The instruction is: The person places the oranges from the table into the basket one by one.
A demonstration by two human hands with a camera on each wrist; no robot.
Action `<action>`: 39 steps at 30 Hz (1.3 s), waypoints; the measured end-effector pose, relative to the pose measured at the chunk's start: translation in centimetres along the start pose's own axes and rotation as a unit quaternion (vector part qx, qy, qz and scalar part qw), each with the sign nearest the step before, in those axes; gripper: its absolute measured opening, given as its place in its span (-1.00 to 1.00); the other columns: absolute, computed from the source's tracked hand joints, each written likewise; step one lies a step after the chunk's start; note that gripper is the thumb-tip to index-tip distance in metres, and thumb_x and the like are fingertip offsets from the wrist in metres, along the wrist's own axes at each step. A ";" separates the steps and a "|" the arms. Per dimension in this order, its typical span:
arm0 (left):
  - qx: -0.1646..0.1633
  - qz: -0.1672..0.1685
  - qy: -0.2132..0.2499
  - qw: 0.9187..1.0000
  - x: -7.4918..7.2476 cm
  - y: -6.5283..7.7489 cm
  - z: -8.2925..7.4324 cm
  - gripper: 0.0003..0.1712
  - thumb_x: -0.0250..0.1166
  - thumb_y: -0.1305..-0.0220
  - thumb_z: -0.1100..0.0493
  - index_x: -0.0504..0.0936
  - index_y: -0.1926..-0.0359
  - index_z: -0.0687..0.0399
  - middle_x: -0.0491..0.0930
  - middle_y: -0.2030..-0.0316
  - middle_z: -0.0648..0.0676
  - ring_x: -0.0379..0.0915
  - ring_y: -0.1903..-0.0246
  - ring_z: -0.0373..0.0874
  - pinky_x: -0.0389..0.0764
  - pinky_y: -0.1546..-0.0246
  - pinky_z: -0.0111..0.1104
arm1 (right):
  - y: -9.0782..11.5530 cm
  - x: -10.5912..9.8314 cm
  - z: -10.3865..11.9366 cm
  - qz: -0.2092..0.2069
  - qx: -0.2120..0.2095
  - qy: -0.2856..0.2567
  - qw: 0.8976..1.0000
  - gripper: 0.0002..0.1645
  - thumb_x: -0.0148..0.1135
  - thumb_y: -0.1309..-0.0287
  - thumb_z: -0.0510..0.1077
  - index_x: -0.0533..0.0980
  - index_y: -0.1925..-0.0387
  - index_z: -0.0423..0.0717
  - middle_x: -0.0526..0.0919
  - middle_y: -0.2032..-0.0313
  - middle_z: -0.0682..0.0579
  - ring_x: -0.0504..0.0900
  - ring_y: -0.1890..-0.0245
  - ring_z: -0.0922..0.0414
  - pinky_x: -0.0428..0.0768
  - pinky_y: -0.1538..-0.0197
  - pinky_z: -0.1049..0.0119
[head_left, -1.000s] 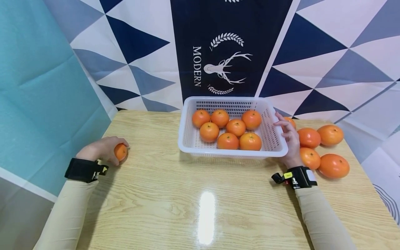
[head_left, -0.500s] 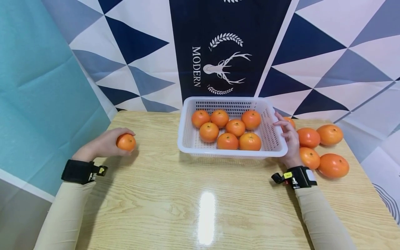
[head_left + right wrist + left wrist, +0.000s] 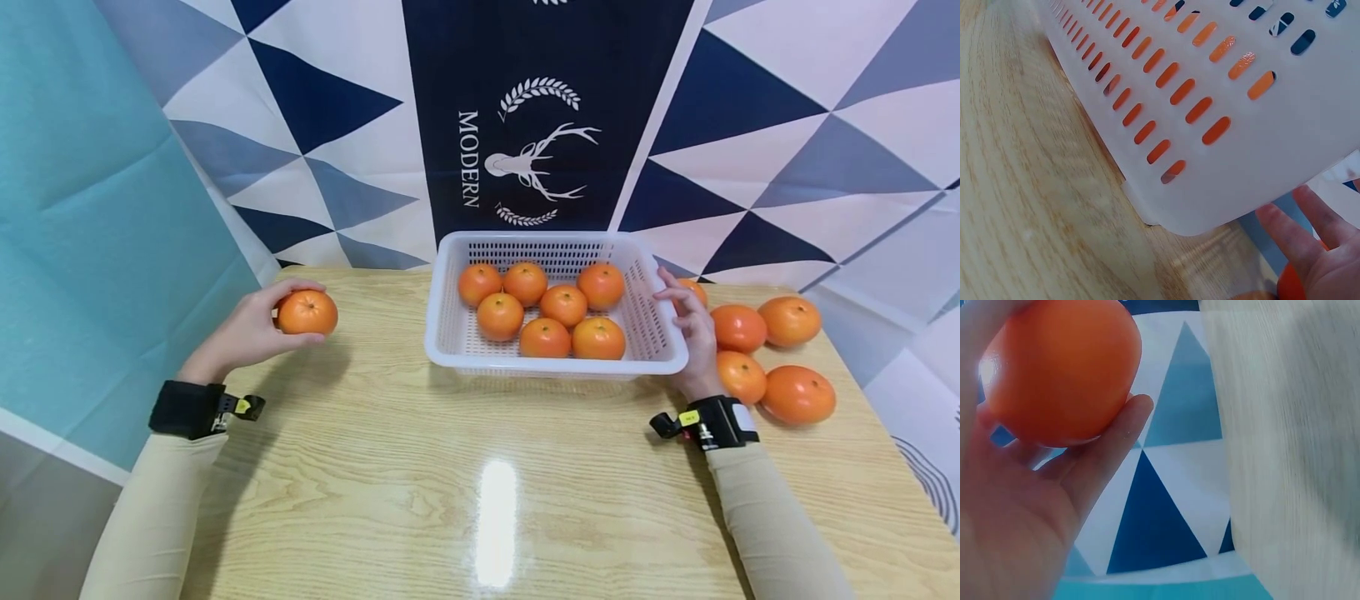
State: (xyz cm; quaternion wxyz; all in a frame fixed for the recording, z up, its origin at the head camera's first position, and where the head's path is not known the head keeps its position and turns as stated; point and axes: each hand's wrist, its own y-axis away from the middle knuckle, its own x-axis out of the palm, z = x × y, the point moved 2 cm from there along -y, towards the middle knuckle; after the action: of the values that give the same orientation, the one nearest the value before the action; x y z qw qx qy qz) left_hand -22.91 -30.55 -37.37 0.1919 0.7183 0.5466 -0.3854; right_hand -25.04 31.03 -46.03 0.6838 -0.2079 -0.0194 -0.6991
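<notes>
Orange and glossy, a round fruit (image 3: 308,312) sits in the left hand (image 3: 243,337) near the far left corner of the desk (image 3: 375,467), its stem mark facing up. The thumb on the near side and the fingers on the far side pinch it, probably because smooth, rounded skin needs pressure from opposite sides. A shadow falls on the wood apart from it, so it seems to be lifted.

A white slotted basket (image 3: 555,364) stands by the middle of the far edge, its long sides running along that edge, likely so both arms can reach it. Seven basket fruits (image 3: 564,305) rest inside, several touching.

The right hand (image 3: 697,337) holds no fruit; its fingers are spread and fairly straight, tips at the basket's right end, perhaps to keep that light plastic from sliding. Five loose fruits (image 3: 798,394) lie beyond it toward the far right corner, one partly hidden by the hand, grouped presumably within the right arm's reach.
</notes>
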 end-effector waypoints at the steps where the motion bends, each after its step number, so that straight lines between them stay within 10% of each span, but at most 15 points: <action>1: 0.002 0.002 0.001 1.000 0.1 -0.1 -0.1 -0.20 0.66 -0.29 0.20 0.58 -0.51 0.07 0.61 -0.41 0.31 0.60 -0.11 0.07 0.60 0.00 -0.53 | 0.0 0.0 0.0 0.000 0.001 -0.001 1.000 -0.25 -0.43 -0.28 -0.36 0.70 0.07 0.20 0.25 -0.77 0.06 0.07 -0.82 -0.05 0.39 -0.47 0.36; 39: 0.178 0.042 0.025 0.983 6.4 -10.3 -11.3 -0.21 0.70 -0.22 0.13 0.61 -0.43 0.13 0.68 -0.36 0.24 0.63 -0.27 0.18 0.70 -0.33 0.14 | -0.1 0.0 -0.2 -0.001 -0.001 -0.012 1.000 -0.23 -0.44 -0.27 -0.38 0.71 0.10 0.20 0.19 -0.79 0.00 0.07 -0.81 -0.05 0.35 -0.48 0.32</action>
State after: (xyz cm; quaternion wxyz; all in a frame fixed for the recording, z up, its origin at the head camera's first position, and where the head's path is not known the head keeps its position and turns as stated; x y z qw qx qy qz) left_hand -27.93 -15.27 -33.66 0.0637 0.7728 0.4432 -0.4498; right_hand -25.14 31.03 -46.18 0.6825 -0.2174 -0.0273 -0.6973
